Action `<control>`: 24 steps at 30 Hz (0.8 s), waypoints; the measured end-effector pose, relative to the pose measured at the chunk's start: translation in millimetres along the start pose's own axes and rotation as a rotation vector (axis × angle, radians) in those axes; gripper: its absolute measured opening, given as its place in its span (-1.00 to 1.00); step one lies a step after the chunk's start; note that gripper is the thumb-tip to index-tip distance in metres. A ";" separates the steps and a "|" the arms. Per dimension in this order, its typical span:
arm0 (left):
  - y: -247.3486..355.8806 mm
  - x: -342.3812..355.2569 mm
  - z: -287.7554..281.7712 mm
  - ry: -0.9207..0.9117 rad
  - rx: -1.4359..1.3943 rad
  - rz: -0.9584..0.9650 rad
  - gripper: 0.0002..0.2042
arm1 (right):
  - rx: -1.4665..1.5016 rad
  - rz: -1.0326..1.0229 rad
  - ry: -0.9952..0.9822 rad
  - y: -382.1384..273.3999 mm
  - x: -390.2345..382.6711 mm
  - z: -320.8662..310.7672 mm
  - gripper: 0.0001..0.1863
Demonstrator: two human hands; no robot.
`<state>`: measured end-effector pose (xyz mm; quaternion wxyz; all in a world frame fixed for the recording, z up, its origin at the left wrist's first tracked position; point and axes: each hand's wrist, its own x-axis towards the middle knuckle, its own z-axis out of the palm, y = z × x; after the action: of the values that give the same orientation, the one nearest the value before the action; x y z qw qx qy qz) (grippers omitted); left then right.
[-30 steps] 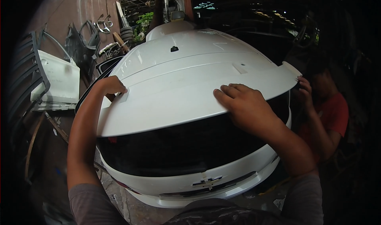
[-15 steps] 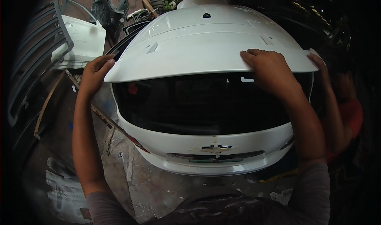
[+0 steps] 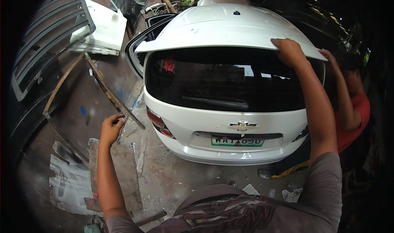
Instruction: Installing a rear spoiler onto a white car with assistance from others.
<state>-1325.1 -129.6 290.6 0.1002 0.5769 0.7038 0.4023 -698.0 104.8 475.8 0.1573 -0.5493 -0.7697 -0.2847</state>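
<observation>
A white rear spoiler (image 3: 213, 43) lies along the back edge of the roof of a white hatchback (image 3: 180, 118), above the dark rear window (image 3: 221, 83). My right hand (image 3: 290, 52) grips the spoiler's rear edge right of the middle, fingers on top and thumb hidden. Down to the left of the car, away from the bodywork, is my left hand (image 3: 111, 128). Its fingers curl loosely, a gap shows beside the thumb, and I see nothing in it. At the right end of the spoiler, another person's hand (image 3: 329, 59) touches the edge.
A person in a red shirt (image 3: 357, 114) stands close by the car's right rear. On the left are a slatted grey frame (image 3: 53, 40), a white door panel (image 3: 104, 29) and wooden strips (image 3: 107, 91). Flat sheets (image 3: 115, 173) lie on the floor. An open car door (image 3: 137, 54) juts out left.
My left hand has let go of the spoiler's left end and dropped down beside the car. My right hand stays on the edge. The view has shifted, showing more of the car's rear.
</observation>
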 end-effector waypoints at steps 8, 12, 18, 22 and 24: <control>-45.4 -46.0 35.6 -0.104 -0.076 -0.160 -0.67 | -0.029 0.023 -0.027 -3.3 5.3 -3.7 -0.59; -35.2 -41.9 52.1 -0.135 -0.111 -0.059 -0.66 | -0.072 0.068 -0.046 -2.9 5.3 -8.5 -0.65; -11.3 -26.3 73.7 -0.202 -0.127 -0.029 -0.63 | -0.043 0.195 0.058 -0.9 -14.7 -0.9 -0.60; 22.6 6.8 79.5 -0.132 -0.103 0.036 -0.58 | -0.133 0.256 0.143 33.2 -34.0 11.5 -0.59; 39.0 26.5 84.2 -0.022 -0.104 0.135 -0.52 | -0.159 0.304 0.155 49.7 -43.2 17.7 -0.57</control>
<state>-1253.9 -67.5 270.5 0.1105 0.6212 0.6404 0.4379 -635.2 94.6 451.0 0.2134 -0.6465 -0.6384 -0.3589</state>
